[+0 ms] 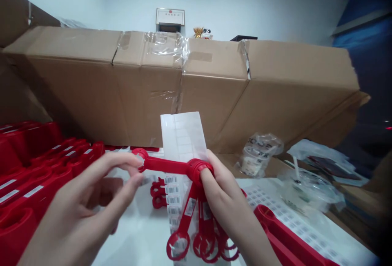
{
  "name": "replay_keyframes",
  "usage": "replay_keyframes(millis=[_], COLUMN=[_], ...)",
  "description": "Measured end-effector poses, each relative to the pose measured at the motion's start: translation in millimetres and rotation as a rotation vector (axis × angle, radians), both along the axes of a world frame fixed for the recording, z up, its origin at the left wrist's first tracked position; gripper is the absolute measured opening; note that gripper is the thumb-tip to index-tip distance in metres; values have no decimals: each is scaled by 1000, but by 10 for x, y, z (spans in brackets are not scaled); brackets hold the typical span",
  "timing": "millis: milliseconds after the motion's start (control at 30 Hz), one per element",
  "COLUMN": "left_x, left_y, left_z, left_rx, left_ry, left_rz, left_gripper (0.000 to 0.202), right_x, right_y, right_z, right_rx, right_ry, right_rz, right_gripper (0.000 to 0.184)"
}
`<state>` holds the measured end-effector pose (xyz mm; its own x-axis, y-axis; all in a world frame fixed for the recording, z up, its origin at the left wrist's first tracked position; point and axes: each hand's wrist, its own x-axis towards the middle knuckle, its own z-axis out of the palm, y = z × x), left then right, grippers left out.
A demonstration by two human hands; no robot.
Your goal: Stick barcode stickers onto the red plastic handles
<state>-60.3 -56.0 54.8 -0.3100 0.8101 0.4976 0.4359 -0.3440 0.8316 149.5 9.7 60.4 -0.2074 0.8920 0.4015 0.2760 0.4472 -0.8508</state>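
My left hand (pixel 88 200) pinches the far ring of a red ring-ended plastic bar (pixel 167 165) between thumb and index finger; a small pale patch shows at that ring. The bar's other end runs into my right hand (pixel 222 188), which is closed around the stacked rings of several such bars. The rest of that bunch (pixel 183 227) hangs down below my right hand, some bars carrying white barcode labels. Behind and under it is a white sheet of barcode labels (pixel 173 198), its upper part (pixel 185 133) blank and standing up. More small red ringed pieces (pixel 158 194) lie beside the sheet.
Many red plastic parts (pixel 33 176) with white labels are stacked at the left. Long red pieces (pixel 288 233) and another label sheet (pixel 301 221) lie at the right. Plastic-bagged cups (pixel 257 158) stand behind them. Large cardboard boxes (pixel 147 98) wall off the table's back.
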Motion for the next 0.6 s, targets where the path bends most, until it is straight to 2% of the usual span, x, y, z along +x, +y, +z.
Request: replay_keyframes(millis=[67, 133, 367, 600], left_x=[51, 99, 84, 92], left_y=[-2, 32, 188, 218], left_z=[13, 37, 15, -2], left_rx=[-154, -212, -84, -65], left_ry=[24, 45, 105, 127], left_rz=[-86, -127, -201, -195], left_gripper=[35, 37, 30, 28], right_x=[-17, -32, -25, -47], right_y=[-23, -53, -131, -133], right_z=[19, 42, 47, 43], right_rx=[-11, -27, -37, -48], right_ry=[-32, -61, -106, -120], right_rz=[13, 24, 31, 51], right_gripper=[21, 22, 22, 23])
